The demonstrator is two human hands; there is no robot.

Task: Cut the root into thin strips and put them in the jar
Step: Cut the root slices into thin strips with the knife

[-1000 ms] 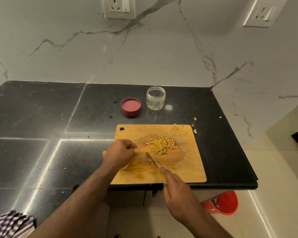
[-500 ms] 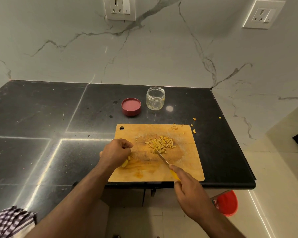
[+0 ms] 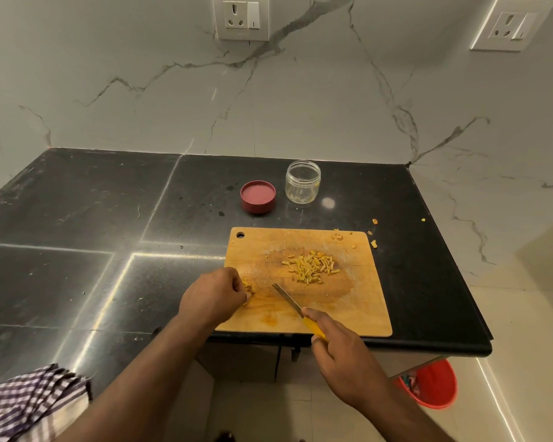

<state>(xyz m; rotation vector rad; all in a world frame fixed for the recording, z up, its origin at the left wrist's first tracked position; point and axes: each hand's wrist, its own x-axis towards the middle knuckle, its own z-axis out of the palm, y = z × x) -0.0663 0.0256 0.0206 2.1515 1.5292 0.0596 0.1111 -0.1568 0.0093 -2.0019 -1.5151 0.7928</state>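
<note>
A wooden cutting board [image 3: 361, 317] lies at the counter's front edge. A heap of thin yellow root strips [image 3: 312, 267] sits on its middle. My left hand [image 3: 213, 296] is curled at the board's left edge, pinching a yellow root piece [image 3: 248, 288] that is mostly hidden under the fingers. My right hand [image 3: 342, 355] grips a knife [image 3: 288, 299] by its yellow handle; the blade points up-left, its tip just right of the root piece. An open clear glass jar [image 3: 302, 181] stands behind the board, and I cannot tell if anything is inside.
A red lid [image 3: 257, 196] lies left of the jar. Small yellow scraps [image 3: 373, 243] dot the black counter [image 3: 109, 218] by the board's far right corner. A checked cloth [image 3: 29, 400] lies at the lower left. A red bucket [image 3: 434, 384] stands on the floor below the counter edge.
The knife tip drew back from the strip heap toward the left hand. My left hand shifted slightly left and down with the root piece. My right hand moved right.
</note>
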